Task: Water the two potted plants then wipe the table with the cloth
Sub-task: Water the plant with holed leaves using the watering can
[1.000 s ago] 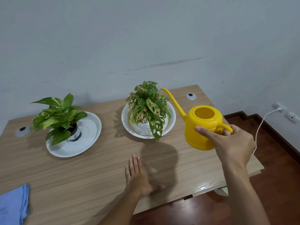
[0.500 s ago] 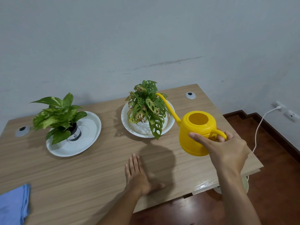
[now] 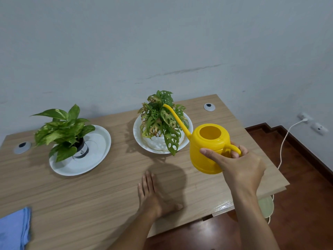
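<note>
My right hand [image 3: 239,166] grips the handle of a yellow watering can [image 3: 207,148], held above the table with its long spout reaching over the holey-leaved plant [image 3: 160,121]. That plant stands in a white pot on a white saucer [image 3: 185,139]. A second plant with broad green leaves [image 3: 61,130] sits in a dark pot on a larger white saucer [image 3: 95,156] at the left. My left hand [image 3: 153,195] lies flat on the wooden table [image 3: 90,195], fingers apart. A blue cloth [image 3: 13,230] lies at the table's near left corner.
Two round grey cable grommets sit in the tabletop, one at the left [image 3: 22,147] and one at the back right [image 3: 209,107]. A white cable [image 3: 286,139] runs from a wall socket down past the table's right edge. The wall stands close behind.
My right hand has carried the watering can leftward and slightly down, bringing the spout over the holey-leaved plant. My left hand has stayed flat on the table.
</note>
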Demonstrator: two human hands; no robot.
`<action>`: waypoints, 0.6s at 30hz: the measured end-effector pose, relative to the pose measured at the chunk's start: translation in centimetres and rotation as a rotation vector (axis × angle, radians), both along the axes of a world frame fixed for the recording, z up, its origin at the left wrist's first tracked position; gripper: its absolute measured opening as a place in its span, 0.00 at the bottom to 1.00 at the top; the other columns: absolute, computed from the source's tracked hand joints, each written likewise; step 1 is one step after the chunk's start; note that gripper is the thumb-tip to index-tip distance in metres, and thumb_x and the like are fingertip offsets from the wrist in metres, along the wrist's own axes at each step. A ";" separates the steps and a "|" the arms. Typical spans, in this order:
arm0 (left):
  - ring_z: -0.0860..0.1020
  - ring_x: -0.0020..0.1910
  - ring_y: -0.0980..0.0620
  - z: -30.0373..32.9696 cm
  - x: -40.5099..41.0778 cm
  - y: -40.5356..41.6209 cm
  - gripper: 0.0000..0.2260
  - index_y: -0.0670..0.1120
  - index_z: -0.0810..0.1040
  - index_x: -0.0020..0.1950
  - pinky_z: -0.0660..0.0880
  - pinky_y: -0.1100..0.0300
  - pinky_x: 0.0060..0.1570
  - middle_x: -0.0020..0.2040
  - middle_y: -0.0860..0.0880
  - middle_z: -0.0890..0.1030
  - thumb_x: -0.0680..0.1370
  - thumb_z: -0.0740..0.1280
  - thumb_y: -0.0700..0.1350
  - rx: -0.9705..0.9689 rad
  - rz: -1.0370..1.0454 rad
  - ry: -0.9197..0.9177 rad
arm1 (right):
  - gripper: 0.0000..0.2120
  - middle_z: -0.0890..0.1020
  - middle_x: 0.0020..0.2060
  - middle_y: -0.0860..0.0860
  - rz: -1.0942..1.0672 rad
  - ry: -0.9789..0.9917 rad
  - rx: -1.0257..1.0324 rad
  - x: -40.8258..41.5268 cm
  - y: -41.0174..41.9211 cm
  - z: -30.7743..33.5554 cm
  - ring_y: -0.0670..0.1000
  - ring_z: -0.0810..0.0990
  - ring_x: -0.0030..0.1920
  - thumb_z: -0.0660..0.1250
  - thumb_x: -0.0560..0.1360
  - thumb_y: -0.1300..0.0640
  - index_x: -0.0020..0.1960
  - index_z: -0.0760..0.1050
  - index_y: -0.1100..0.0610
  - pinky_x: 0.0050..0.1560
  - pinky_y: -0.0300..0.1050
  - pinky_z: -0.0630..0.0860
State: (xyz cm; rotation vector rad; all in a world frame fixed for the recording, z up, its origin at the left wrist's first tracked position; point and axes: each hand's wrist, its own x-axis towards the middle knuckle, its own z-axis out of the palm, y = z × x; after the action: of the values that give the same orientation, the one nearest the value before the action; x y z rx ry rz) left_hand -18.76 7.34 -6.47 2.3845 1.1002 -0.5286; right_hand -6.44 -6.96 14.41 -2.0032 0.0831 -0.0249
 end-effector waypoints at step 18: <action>0.23 0.73 0.47 -0.1 0.0 0.1 0.75 0.42 0.25 0.75 0.30 0.44 0.75 0.74 0.44 0.22 0.50 0.60 0.84 -0.004 -0.016 0.005 | 0.36 0.81 0.35 0.50 -0.009 -0.010 0.025 0.5 -0.8 0.1 0.44 0.77 0.35 0.83 0.49 0.38 0.49 0.81 0.57 0.39 0.40 0.74</action>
State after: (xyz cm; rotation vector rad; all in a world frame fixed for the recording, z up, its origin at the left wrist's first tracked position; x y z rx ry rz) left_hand -18.80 7.48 -6.56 2.3914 1.0818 -0.5421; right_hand -5.93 -7.75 14.50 -1.9774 0.0857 -0.0397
